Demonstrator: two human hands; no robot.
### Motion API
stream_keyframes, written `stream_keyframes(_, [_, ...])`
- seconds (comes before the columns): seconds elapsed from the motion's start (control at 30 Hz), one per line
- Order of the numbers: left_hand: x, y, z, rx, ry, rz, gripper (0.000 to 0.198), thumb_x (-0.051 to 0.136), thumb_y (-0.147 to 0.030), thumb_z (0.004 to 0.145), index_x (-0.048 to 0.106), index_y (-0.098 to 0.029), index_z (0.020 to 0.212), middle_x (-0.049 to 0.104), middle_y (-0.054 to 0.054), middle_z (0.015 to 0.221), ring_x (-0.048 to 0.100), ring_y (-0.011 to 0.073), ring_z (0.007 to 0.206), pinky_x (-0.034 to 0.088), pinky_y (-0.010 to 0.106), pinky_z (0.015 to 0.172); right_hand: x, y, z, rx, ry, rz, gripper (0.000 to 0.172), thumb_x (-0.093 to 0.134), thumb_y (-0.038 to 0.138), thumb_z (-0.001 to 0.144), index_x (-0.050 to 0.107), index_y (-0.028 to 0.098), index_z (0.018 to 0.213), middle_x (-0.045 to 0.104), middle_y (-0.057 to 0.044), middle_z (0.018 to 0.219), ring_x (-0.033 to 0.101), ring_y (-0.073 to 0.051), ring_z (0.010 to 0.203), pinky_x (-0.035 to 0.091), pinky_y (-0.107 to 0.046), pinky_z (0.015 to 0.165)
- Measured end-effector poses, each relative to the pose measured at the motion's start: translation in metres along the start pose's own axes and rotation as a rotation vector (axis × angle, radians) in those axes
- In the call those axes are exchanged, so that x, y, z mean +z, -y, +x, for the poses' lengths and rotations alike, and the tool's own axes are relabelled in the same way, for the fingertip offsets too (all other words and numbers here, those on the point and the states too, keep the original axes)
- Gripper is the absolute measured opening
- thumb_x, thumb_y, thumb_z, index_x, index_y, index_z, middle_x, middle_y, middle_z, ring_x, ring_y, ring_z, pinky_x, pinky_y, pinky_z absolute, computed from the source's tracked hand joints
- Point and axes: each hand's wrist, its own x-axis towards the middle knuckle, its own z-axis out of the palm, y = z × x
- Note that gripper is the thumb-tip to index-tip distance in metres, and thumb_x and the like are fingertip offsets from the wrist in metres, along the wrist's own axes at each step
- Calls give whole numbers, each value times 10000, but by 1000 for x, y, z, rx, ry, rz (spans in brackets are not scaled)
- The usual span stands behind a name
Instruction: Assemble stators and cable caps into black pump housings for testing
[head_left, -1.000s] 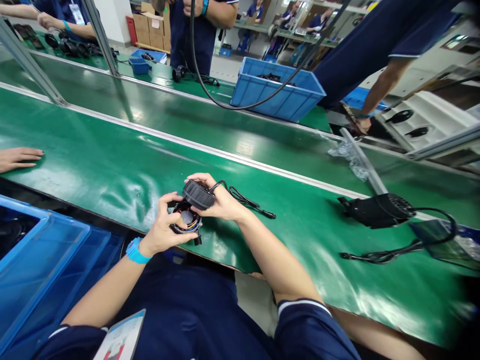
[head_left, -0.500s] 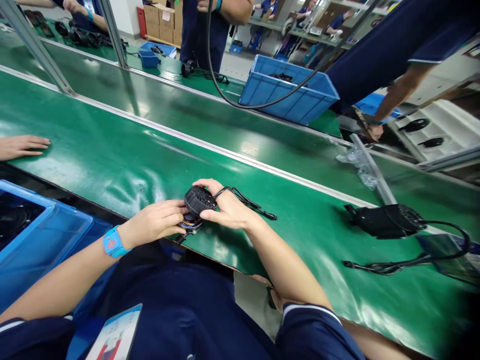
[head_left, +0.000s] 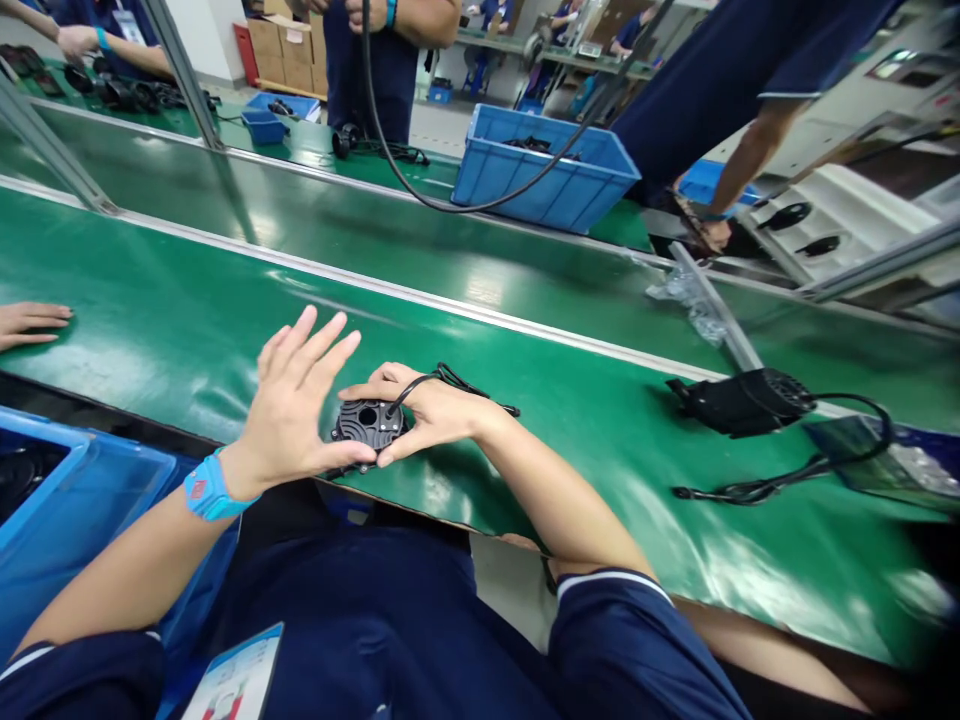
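Note:
A round black ribbed part (head_left: 369, 422) with a hole in its middle lies at the green table's near edge. My right hand (head_left: 427, 405) grips it from the right, fingers behind and thumb in front. Raised on the left, my left hand (head_left: 296, 400) has its fingers spread, its thumb tip beside or on the part's near rim. A black cable (head_left: 469, 385) runs from the part under my right hand and lies coiled on the table.
To the right lie a black motor-like unit (head_left: 742, 403) with its cable and a metal bar (head_left: 716, 305). Blue bins (head_left: 97, 500) stand at the left. Another person's hand (head_left: 34, 322) rests at the far left. A blue crate (head_left: 540, 180) stands beyond the rail.
My left hand has come off the part, lifted and spread its fingers. The part, tilted before over a lower piece, now lies flatter with its ribbed top up. The view has shifted slightly.

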Motion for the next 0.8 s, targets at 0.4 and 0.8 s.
stream_keyframes(0.4, [8,-29,7,98,438,0,575,555,-464,989,477,-77,1407,590,215,1284,572,335,1131,521,501,968,39,-11,-19,90,-165,85,1008,876,480,724,409,138,1550,155,-210,1719,260,-342,1575,251,-462,1280])
stream_keyframes(0.8, [12,-33,7,118,440,169,494,543,-472,970,573,-20,1167,540,173,1022,483,300,889,497,456,773,68,-2,-17,86,-347,19,931,766,428,828,278,120,1559,266,-266,1659,357,-349,1504,355,-515,1230])
